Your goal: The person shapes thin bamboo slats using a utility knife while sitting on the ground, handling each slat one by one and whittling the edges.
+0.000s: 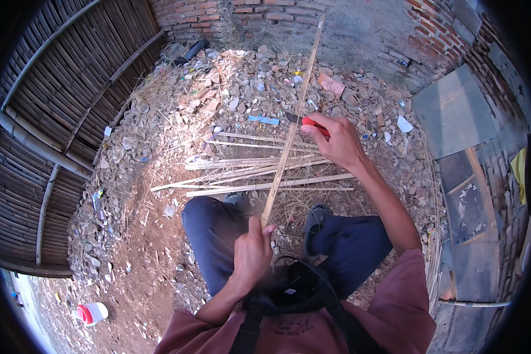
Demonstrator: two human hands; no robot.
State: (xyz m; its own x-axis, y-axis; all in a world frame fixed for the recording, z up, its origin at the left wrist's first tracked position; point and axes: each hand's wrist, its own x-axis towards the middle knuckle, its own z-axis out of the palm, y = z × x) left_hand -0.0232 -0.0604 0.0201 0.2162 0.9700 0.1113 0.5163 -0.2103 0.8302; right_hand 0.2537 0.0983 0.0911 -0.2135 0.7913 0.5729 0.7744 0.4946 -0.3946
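My left hand (252, 251) is closed round the near end of a long bamboo strip (282, 162), which slants up and away from me. My right hand (341, 141) grips the red handle of a knife (316, 125). The knife's dark blade lies across the strip, roughly halfway along it, and appears to touch it. Below the raised strip, several pale bamboo strips (236, 187) lie loosely crossed on the ground between my feet and the rubble. My fingers hide part of the knife handle.
Broken brick and stone rubble (242, 88) spreads up to a brick wall (360, 35). A slatted bamboo wall (47, 100) stands on the left. Grey boards (457, 112) lean at the right. A red-and-white container (92, 313) sits at the lower left.
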